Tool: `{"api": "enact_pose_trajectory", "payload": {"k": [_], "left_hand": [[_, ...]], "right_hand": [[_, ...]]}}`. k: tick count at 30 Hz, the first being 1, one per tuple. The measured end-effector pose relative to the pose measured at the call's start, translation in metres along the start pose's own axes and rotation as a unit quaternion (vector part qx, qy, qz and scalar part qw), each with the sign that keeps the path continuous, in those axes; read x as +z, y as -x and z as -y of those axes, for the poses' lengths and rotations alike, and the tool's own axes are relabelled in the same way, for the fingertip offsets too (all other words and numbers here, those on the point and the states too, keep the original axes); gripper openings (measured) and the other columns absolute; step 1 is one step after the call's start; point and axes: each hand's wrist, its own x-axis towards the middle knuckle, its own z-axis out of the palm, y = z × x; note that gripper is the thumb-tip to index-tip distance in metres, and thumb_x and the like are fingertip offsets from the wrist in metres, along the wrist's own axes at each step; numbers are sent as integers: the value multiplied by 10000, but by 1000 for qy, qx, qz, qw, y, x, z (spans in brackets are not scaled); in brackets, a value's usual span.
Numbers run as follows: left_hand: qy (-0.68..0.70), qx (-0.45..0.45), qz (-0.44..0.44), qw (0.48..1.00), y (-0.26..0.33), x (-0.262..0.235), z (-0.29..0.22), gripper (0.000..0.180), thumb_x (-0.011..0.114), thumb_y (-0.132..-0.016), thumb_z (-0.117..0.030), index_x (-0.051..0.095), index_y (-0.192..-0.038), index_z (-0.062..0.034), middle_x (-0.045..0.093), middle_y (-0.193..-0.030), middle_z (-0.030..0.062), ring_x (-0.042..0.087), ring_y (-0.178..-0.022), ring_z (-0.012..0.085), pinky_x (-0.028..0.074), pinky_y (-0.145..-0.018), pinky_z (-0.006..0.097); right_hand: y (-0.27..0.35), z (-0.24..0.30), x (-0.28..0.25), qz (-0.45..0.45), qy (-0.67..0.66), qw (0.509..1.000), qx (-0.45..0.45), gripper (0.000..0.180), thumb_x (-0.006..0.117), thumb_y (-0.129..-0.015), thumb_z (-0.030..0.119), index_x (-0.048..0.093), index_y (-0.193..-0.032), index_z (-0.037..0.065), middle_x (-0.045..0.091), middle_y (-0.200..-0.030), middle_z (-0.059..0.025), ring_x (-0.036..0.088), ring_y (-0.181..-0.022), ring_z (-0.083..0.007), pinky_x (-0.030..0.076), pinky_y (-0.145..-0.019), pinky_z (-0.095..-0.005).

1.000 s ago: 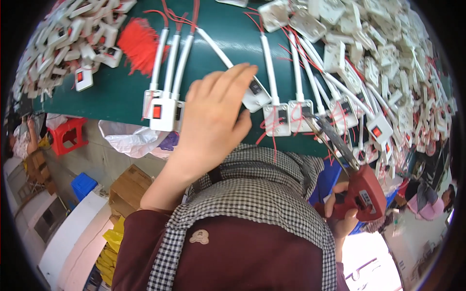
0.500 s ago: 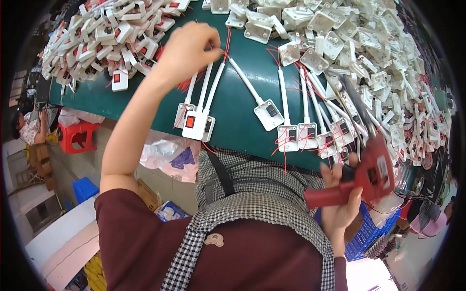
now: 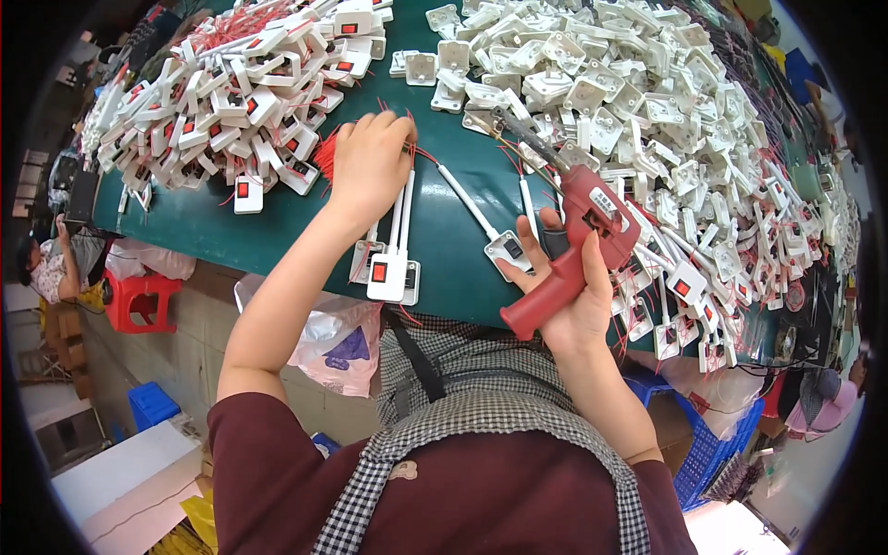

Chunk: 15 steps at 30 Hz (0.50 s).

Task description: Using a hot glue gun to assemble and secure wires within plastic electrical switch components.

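My left hand [image 3: 373, 171] is curled over the top ends of white tubes, its fingertips closed on thin red wires [image 3: 423, 151]. Below it, a white switch box with a red rocker switch [image 3: 380, 272] lies over other switch housings with tubes. In my right hand [image 3: 578, 310] is a red soldering gun [image 3: 573, 245], its fingers loosely around the handle. The gun's metal tip points up and left, apart from the left hand. Between the hands lies a tube with an open switch housing [image 3: 506, 248]. My left fingers partly hide the wire ends.
A heap of switch boxes [image 3: 231, 116] covers the table's left side. White plastic shells [image 3: 601, 74] are piled at the far right, with more wired housings [image 3: 684, 287] nearer me. The green table [image 3: 453, 291] ends before my checked apron. A red stool [image 3: 139, 301] stands left.
My right hand has brought the soldering gun left and up, over the table, its tip now toward the upper left. My left hand stays at the wires. The whole view has shifted slightly.
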Motion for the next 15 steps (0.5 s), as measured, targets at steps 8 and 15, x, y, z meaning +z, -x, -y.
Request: {"api": "enact_pose_trajectory", "payload": {"k": [8, 15], "left_hand": [[-34, 133, 179, 974, -31, -9, 6, 201, 609, -655, -50, 604, -855, -74, 517, -893, 49, 482, -930, 224, 362, -815, 357], [-12, 216, 163, 963, -38, -4, 16, 64, 580, -710, -15, 610, -759, -44, 526, -809, 58, 524, -839, 231, 410, -767, 361]], "right_hand": [[18, 13, 4, 0, -22, 999, 24, 491, 481, -926, 405, 380, -1345, 169, 454, -1350, -36, 343, -1311, -268, 394, -934, -543], [15, 10, 4, 1, 30, 1000, 3, 605, 441, -925, 455, 236, -1426, 185, 304, -1458, -52, 254, -1339, -386, 467, -859, -605]]}}
